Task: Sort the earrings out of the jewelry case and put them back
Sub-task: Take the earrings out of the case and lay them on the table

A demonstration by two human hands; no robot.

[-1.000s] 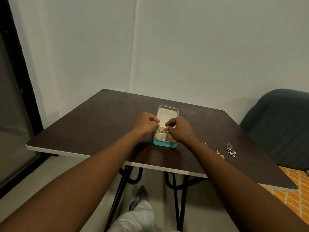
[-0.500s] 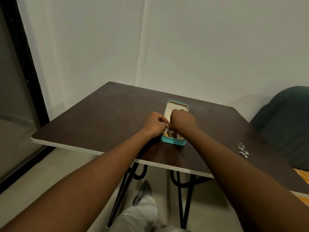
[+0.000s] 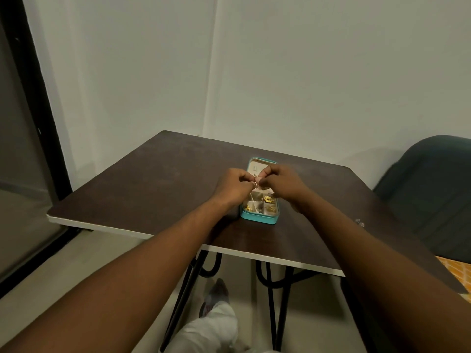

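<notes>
A small teal jewelry case [image 3: 258,219] lies open on the dark table [image 3: 158,179], its lid leaning back. Its cream compartments hold several gold earrings [image 3: 267,199]. Above the case, my left hand [image 3: 233,186] and my right hand [image 3: 281,180] meet fingertip to fingertip. Between them they pinch a small earring [image 3: 257,183], too small to make out in detail. A silver earring [image 3: 360,222] lies on the table to the right, partly hidden behind my right forearm.
The table's white front edge [image 3: 127,231] runs below my forearms, with black hairpin legs under it. A dark chair [image 3: 428,189] stands at the right. A wall corner lies behind the table and a dark window frame [image 3: 38,110] stands at the left.
My hands have risen from inside the case and come together above it, pinching a small earring. The head view has shifted, so the case's front compartments now show.
</notes>
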